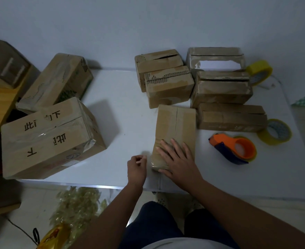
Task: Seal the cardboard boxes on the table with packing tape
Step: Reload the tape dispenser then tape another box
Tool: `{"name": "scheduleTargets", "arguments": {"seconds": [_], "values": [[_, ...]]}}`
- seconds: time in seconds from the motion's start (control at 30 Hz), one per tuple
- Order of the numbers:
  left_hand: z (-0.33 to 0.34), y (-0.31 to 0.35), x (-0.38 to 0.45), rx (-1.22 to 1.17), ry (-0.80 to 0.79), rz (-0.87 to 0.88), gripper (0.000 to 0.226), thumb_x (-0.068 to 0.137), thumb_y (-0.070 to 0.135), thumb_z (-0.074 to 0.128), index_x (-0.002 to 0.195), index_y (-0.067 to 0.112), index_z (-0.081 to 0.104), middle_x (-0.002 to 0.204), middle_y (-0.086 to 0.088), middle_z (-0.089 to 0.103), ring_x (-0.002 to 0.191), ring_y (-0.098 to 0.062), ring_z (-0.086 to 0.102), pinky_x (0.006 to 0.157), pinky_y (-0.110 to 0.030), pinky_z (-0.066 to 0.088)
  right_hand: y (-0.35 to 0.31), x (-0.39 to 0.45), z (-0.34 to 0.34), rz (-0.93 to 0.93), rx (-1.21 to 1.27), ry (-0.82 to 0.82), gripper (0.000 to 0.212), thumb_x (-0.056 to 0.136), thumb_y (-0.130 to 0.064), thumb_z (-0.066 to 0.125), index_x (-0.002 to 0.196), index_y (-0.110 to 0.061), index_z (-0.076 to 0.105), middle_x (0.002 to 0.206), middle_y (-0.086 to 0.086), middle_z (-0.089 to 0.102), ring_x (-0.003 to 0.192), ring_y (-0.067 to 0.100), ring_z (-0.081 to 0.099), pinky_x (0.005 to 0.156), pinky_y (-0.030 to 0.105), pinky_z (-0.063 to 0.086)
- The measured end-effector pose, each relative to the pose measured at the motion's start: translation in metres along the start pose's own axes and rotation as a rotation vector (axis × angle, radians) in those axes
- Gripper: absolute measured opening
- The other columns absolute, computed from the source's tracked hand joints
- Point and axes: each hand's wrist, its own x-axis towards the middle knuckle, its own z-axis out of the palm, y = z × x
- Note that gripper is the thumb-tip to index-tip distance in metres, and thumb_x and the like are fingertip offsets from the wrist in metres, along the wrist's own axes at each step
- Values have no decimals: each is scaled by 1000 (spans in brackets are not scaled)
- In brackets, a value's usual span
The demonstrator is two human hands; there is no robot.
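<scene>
**Pressing tape down on the near box; dispenser parked**

Right hand [176,159] lies flat on the near end of the small cardboard box [175,130] at the table's [123,112] front edge, fingers straight and spread, pressing on the shiny tape wrapped over that end. Left hand [137,165] sits just beside the box's left side, fingers curled in; looks like nothing in it, though a scrap of tape there would be too small to see. Centre seam toward the far end looks bare, so I'd judge this box half done.

Orange tape dispenser [235,150] lies on the table to the right of the box, nobody touching it. Two yellow tape rolls [275,132] [260,71] further right.

Behind: five small boxes [169,90] clustered, flaps visibly gapped or torn, likely unsealed. Two bigger boxes [49,139] at left already show tape.

Next, probably: right hand lifts, picks up the dispenser, runs tape along the rest of the seam. Left needs to pin the box so it doesn't slide.
</scene>
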Motion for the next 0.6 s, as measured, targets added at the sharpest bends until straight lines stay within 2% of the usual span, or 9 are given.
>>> {"name": "scheduleTargets", "arguments": {"seconds": [0.07,0.17,0.23,0.3,0.37,0.47,0.53,0.6], "values": [[-14,1,-8,-16,-4,24,22,103,28,48,108,13,63,107,2,65,99,-15,60,80,-27,44,-1,0,0,2,0,1,72,93,-66,28,153,-27,24,162,-2,17,149,28,14,116,54,17],[-21,3,-21,-43,-232,25,27,103,17,46,110,18,72,110,4,72,106,-13,64,95,-28,48,-1,-1,0,8,7,14,71,94,-65,30,153,-26,25,161,-2,18,148,28,16,116,54,18],[-22,6,-24,44,-348,56,48,94,-5,40,123,21,69,121,6,69,115,-10,59,97,-23,44,-2,-1,0,2,-5,8,71,93,-62,32,153,-26,23,162,-1,18,148,29,17,115,54,19],[-20,8,-24,163,-415,138,73,82,-15,32,136,25,59,132,9,62,124,-9,53,99,-20,40,-2,0,0,3,-15,2,71,92,-60,32,154,-26,22,162,-1,17,148,29,17,115,55,19],[-20,10,-23,245,-485,203,83,79,-15,29,146,30,46,141,13,52,131,-8,47,99,-19,37,-2,0,-1,13,-15,-8,70,91,-58,32,153,-26,24,162,-1,18,148,30,18,115,55,19],[-27,13,-15,388,-625,231,85,86,-10,37,157,33,18,147,11,38,131,-10,40,101,-21,35,-3,-1,-3,15,-6,-26,71,92,-60,31,153,-26,24,161,-1,18,148,29,17,116,54,16],[-38,13,-2,464,-725,283,83,90,-2,49,156,37,16,155,7,36,138,-12,38,111,-28,33,-3,0,-3,14,-1,-38,72,94,-66,27,154,-26,22,162,-2,17,149,28,15,117,54,15],[-47,18,11,565,-772,390,74,94,14,63,154,35,25,151,7,45,137,-10,43,113,-26,34,-2,0,-3,17,2,-45,73,94,-69,24,154,-26,21,162,-3,15,149,27,13,117,54,14]]}}
